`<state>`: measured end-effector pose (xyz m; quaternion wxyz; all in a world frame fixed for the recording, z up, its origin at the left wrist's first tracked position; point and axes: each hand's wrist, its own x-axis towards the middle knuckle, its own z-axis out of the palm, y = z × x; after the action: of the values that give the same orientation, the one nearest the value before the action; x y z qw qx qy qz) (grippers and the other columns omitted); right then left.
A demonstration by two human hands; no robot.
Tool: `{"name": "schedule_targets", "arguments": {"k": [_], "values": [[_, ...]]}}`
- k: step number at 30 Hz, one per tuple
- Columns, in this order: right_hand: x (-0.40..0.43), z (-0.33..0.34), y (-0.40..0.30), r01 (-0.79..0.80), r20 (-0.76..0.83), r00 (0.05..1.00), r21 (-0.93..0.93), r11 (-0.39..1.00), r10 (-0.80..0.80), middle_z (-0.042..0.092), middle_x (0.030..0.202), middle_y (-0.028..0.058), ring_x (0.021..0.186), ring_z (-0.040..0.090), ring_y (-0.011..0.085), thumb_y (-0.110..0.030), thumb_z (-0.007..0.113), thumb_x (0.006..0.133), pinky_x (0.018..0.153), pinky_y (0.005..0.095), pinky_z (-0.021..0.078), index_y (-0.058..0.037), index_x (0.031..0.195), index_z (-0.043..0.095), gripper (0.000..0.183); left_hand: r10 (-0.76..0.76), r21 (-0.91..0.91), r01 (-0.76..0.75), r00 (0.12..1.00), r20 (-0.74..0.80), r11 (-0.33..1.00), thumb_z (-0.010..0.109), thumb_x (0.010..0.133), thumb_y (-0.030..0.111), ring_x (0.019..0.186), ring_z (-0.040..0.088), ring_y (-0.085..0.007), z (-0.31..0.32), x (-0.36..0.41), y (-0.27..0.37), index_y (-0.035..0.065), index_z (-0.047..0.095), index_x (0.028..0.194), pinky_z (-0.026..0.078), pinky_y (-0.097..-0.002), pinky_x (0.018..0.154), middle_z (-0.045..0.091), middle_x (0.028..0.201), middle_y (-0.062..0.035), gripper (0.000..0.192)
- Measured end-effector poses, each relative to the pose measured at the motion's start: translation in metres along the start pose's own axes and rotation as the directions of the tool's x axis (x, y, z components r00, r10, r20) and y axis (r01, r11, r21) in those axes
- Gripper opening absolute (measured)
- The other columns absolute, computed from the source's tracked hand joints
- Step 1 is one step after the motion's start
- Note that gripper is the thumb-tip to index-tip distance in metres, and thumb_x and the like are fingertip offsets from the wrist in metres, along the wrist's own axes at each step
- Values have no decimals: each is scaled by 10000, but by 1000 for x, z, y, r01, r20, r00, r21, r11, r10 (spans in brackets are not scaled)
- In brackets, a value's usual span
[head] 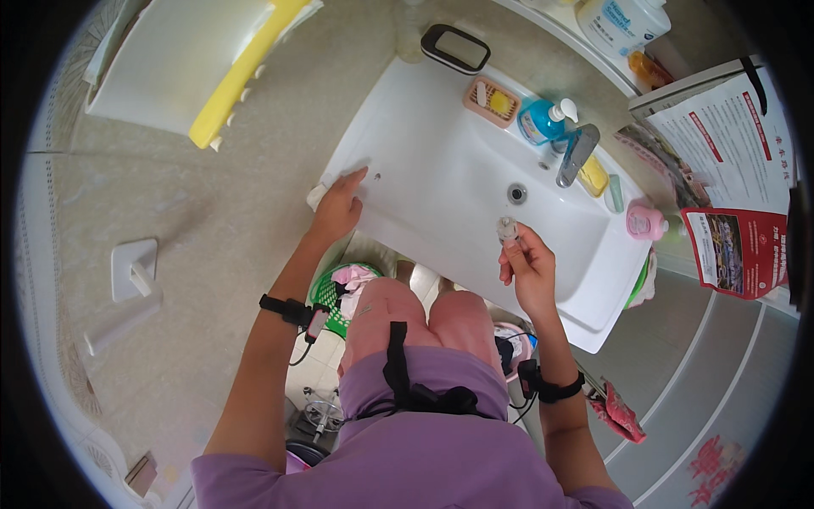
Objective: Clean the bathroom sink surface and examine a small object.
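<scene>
My right hand (531,264) pinches a small clear round object (507,229), perhaps a plastic sink plug, above the front rim of a white washbasin (432,146). Behind it is the bare metal drain hole (517,193). At the basin's left end, my left hand (338,207) rests on the flat ledge, fingers stretched forward and thumb apart. A crumpled white cloth or tissue (316,196) lies against the outer side of that hand. Just past the fingertips is a small dark speck (377,176) on the ledge.
Along the back rim stand a soap dish (493,102), a blue pump bottle (540,122), a chrome faucet (579,156) and a yellow soap box (594,176). A pink bottle (645,223) sits at the right corner. Below, a green basket (329,292) holds clothes.
</scene>
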<state>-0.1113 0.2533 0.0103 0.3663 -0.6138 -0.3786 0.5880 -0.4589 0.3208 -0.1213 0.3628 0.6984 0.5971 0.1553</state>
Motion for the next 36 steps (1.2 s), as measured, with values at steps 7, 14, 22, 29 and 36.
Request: {"name": "schedule_targets", "arguments": {"k": [7, 14, 22, 29, 36], "values": [[4, 10, 1, -29, 22, 999, -2, 1000, 29, 559, 719, 6, 534, 498, 48, -127, 535, 1016, 479, 204, 412, -11, 1279, 591, 293, 437, 373, -407, 900, 6, 834, 498, 759, -100, 1276, 483, -358, 24, 21, -14, -45, 515, 1322, 393, -407, 1108, 546, 1312, -189, 566], [-4, 0, 12, -70, -18, 997, 20, 997, 71, 558, 717, 3, 525, 488, 46, -113, 528, 1013, 475, 207, 408, -11, 1269, 600, 285, 268, 505, -370, 926, 265, 780, 512, 769, -51, 1189, 535, -313, -17, -13, -18, -26, 602, 1204, 394, -421, 1103, 597, 1184, -139, 446], [4, 7, 5, -139, 42, 990, 131, 982, 134, 548, 707, 11, 509, 487, 68, -124, 533, 1004, 460, 227, 397, 0, 1204, 626, 253, 434, 509, -363, 901, -22, 780, 524, 804, -45, 981, 633, -316, -28, -33, -34, 39, 638, 1207, 473, -445, 1001, 656, 952, -150, 427], [8, 17, -4, -185, 82, 982, 182, 966, 172, 544, 697, 19, 498, 480, 82, -118, 542, 995, 450, 239, 380, 8, 1130, 638, 208, 1, -3, -2, 969, -247, 1000, 668, 756, -97, 836, 666, -324, -24, -30, -24, 48, 688, 1106, 548, -411, 746, 682, 938, -170, 379], [9, 18, -7, -181, 92, 982, 182, 966, 167, 541, 692, 18, 498, 478, 81, -126, 555, 992, 448, 236, 380, 7, 1109, 638, 196, 13, 142, 20, 974, -225, 990, 715, 712, -74, 966, 634, -366, -30, -33, -19, 65, 669, 1139, 526, -430, 842, 665, 988, -155, 451]]}}
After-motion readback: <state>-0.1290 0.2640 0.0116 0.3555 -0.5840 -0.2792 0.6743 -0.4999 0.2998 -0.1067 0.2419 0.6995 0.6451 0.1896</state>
